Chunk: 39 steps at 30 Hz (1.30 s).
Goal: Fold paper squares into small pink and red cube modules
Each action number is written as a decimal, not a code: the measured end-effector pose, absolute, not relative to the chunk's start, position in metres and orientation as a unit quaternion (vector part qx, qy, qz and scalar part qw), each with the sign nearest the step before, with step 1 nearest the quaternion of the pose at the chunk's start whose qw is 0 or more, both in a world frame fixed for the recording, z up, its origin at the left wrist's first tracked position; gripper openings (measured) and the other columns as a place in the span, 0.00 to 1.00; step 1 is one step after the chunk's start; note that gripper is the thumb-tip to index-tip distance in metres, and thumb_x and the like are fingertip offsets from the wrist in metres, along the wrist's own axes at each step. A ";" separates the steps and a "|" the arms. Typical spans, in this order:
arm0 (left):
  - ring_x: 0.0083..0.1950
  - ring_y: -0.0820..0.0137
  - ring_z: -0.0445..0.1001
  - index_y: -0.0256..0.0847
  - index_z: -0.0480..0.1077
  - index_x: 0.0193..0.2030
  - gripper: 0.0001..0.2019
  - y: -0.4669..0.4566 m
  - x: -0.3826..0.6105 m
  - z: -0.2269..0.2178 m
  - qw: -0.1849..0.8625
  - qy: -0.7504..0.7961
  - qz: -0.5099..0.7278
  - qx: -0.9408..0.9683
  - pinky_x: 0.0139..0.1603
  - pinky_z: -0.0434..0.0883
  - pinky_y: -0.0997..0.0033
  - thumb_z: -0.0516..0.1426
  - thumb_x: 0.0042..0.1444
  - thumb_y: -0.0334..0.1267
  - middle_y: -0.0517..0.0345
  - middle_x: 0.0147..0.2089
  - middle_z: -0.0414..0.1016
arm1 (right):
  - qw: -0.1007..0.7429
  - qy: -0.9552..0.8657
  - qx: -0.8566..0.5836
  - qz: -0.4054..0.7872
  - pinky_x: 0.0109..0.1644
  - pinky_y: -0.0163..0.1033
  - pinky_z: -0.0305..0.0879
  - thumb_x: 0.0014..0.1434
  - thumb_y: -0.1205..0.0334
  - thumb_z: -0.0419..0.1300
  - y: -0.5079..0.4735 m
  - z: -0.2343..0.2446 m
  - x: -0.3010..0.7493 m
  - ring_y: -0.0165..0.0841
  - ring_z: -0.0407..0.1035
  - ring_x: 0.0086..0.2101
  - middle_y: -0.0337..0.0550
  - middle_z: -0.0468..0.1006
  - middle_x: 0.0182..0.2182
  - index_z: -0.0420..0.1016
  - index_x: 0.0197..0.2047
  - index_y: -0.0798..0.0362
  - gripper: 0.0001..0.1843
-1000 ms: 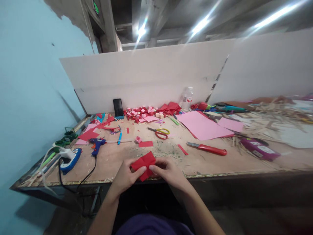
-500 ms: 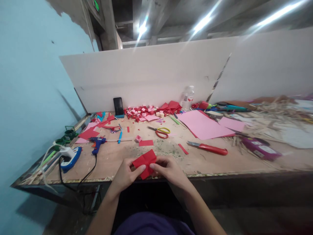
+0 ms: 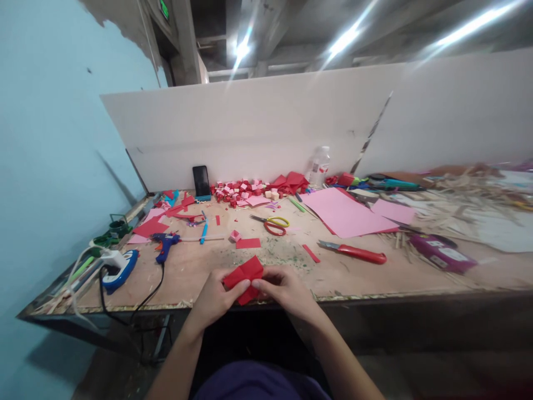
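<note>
A creased piece of red paper (image 3: pixel 249 270) is held above the table's front edge, between both hands. On its left side my left hand (image 3: pixel 216 293) is closed, thumb pressed on the front of the paper. My right hand (image 3: pixel 285 289) pinches the right side, its thumb almost meeting the left one. The fingers behind the paper are hidden. Just beyond the hands lie a flat red paper strip (image 3: pixel 248 243) and a small pink folded paper box (image 3: pixel 235 236). Scissors (image 3: pixel 272 223) with yellow and red handles rest farther back.
A red-handled knife (image 3: pixel 358 253) lies to the right, near large pink sheets (image 3: pixel 353 214). At left are a blue glue gun (image 3: pixel 165 244) and a power strip (image 3: pixel 120 272) with cords. Small folded paper pieces (image 3: pixel 237 191), a phone (image 3: pixel 201 180) and a bottle (image 3: pixel 320 165) line the back.
The thumbs have drawn slightly closer together and the red paper is bent more between them. Both hands keep their hold in nearly the same place.
</note>
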<state>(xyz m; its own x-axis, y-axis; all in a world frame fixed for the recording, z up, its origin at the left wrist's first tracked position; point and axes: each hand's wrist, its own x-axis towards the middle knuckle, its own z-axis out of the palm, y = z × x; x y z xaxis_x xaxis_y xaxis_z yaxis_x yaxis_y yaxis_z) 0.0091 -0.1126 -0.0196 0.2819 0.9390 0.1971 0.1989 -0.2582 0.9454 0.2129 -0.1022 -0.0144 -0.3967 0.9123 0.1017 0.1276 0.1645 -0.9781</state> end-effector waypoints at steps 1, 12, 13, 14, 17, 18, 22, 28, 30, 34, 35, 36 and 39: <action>0.34 0.67 0.73 0.32 0.79 0.38 0.16 -0.113 0.009 -0.020 0.432 0.425 0.423 0.674 0.36 0.68 0.73 0.60 0.62 0.46 0.52 0.34 0.79 | 0.381 -0.661 -0.395 0.512 0.33 0.36 0.69 0.61 0.48 0.66 -0.102 -0.014 0.213 0.33 0.71 0.29 0.44 0.80 0.28 0.82 0.34 0.56 0.18; 0.34 0.67 0.73 0.32 0.79 0.39 0.15 -0.115 0.008 -0.019 0.449 0.423 0.424 0.663 0.36 0.69 0.73 0.60 0.62 0.45 0.52 0.34 0.80 | 0.394 -0.643 -0.409 0.514 0.34 0.37 0.69 0.62 0.47 0.66 -0.106 -0.012 0.216 0.35 0.73 0.29 0.43 0.80 0.27 0.82 0.34 0.54 0.18; 0.33 0.68 0.73 0.32 0.78 0.38 0.15 -0.115 0.008 -0.019 0.451 0.422 0.423 0.662 0.35 0.69 0.74 0.61 0.62 0.45 0.53 0.34 0.79 | 0.393 -0.643 -0.412 0.513 0.34 0.37 0.69 0.62 0.46 0.66 -0.106 -0.013 0.217 0.35 0.73 0.29 0.43 0.80 0.27 0.82 0.34 0.54 0.18; 0.32 0.69 0.72 0.32 0.78 0.37 0.14 -0.115 0.008 -0.019 0.452 0.422 0.423 0.662 0.35 0.68 0.74 0.61 0.62 0.45 0.53 0.33 0.79 | 0.392 -0.643 -0.414 0.512 0.34 0.37 0.69 0.62 0.46 0.65 -0.106 -0.014 0.217 0.35 0.73 0.29 0.43 0.80 0.27 0.82 0.34 0.54 0.18; 0.31 0.70 0.72 0.33 0.77 0.35 0.14 -0.115 0.009 -0.018 0.447 0.422 0.422 0.666 0.33 0.67 0.75 0.61 0.61 0.44 0.55 0.32 0.79 | 0.387 -0.643 -0.417 0.513 0.34 0.37 0.69 0.63 0.45 0.64 -0.105 -0.017 0.217 0.35 0.73 0.28 0.44 0.80 0.27 0.81 0.32 0.55 0.20; 0.31 0.70 0.72 0.33 0.77 0.35 0.14 -0.115 0.009 -0.018 0.444 0.422 0.421 0.669 0.33 0.67 0.75 0.61 0.62 0.44 0.55 0.32 0.79 | 0.385 -0.643 -0.416 0.515 0.34 0.38 0.69 0.63 0.45 0.64 -0.106 -0.017 0.217 0.35 0.73 0.28 0.44 0.80 0.26 0.81 0.31 0.55 0.21; 0.33 0.69 0.73 0.33 0.78 0.36 0.14 -0.116 0.009 -0.017 0.433 0.423 0.420 0.676 0.34 0.68 0.75 0.60 0.62 0.44 0.54 0.33 0.80 | 0.386 -0.645 -0.413 0.514 0.34 0.37 0.69 0.64 0.42 0.63 -0.107 -0.018 0.217 0.36 0.73 0.29 0.45 0.79 0.26 0.80 0.29 0.55 0.24; 0.35 0.66 0.75 0.33 0.79 0.37 0.14 -0.115 0.008 -0.016 0.403 0.438 0.411 0.691 0.37 0.70 0.72 0.60 0.62 0.44 0.52 0.34 0.81 | 0.394 -0.645 -0.415 0.506 0.32 0.37 0.67 0.64 0.42 0.63 -0.108 -0.014 0.215 0.34 0.71 0.27 0.42 0.77 0.24 0.79 0.28 0.54 0.24; 0.35 0.65 0.76 0.33 0.80 0.37 0.14 -0.115 0.008 -0.016 0.393 0.441 0.411 0.694 0.38 0.70 0.72 0.60 0.62 0.44 0.51 0.35 0.82 | 0.394 -0.649 -0.418 0.498 0.31 0.36 0.65 0.64 0.42 0.62 -0.107 -0.013 0.214 0.34 0.69 0.26 0.41 0.76 0.22 0.77 0.26 0.54 0.25; 0.33 0.66 0.75 0.34 0.79 0.35 0.15 -0.114 0.008 -0.016 0.393 0.441 0.414 0.692 0.36 0.70 0.72 0.60 0.62 0.45 0.52 0.33 0.81 | 0.387 -0.656 -0.418 0.496 0.31 0.37 0.65 0.65 0.41 0.61 -0.107 -0.010 0.214 0.34 0.69 0.26 0.42 0.77 0.23 0.77 0.26 0.53 0.26; 0.34 0.66 0.75 0.33 0.79 0.36 0.15 -0.114 0.008 -0.017 0.402 0.437 0.418 0.687 0.36 0.70 0.72 0.60 0.62 0.45 0.52 0.34 0.82 | 0.386 -0.657 -0.417 0.496 0.31 0.37 0.65 0.65 0.41 0.60 -0.107 -0.010 0.214 0.34 0.70 0.26 0.42 0.77 0.23 0.77 0.26 0.53 0.26; 0.34 0.66 0.76 0.33 0.79 0.36 0.15 -0.114 0.008 -0.017 0.413 0.434 0.422 0.681 0.36 0.70 0.72 0.60 0.62 0.45 0.52 0.34 0.82 | 0.388 -0.658 -0.416 0.493 0.31 0.37 0.65 0.65 0.41 0.60 -0.107 -0.009 0.214 0.34 0.70 0.26 0.42 0.76 0.23 0.76 0.26 0.53 0.26; 0.34 0.65 0.76 0.33 0.79 0.38 0.14 -0.115 0.008 -0.016 0.442 0.424 0.436 0.659 0.37 0.71 0.72 0.60 0.61 0.45 0.51 0.35 0.82 | 0.382 -0.679 -0.417 0.468 0.31 0.37 0.64 0.66 0.42 0.59 -0.108 -0.007 0.214 0.33 0.68 0.26 0.41 0.75 0.23 0.75 0.25 0.53 0.26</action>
<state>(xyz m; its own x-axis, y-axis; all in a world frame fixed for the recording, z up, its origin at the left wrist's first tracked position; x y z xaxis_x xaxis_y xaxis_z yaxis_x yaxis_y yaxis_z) 0.0082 -0.1148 -0.0162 0.2610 0.9443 0.2003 0.1726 -0.2498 0.9528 0.2137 -0.1081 -0.0070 -0.3601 0.9241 0.1282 0.2081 0.2136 -0.9545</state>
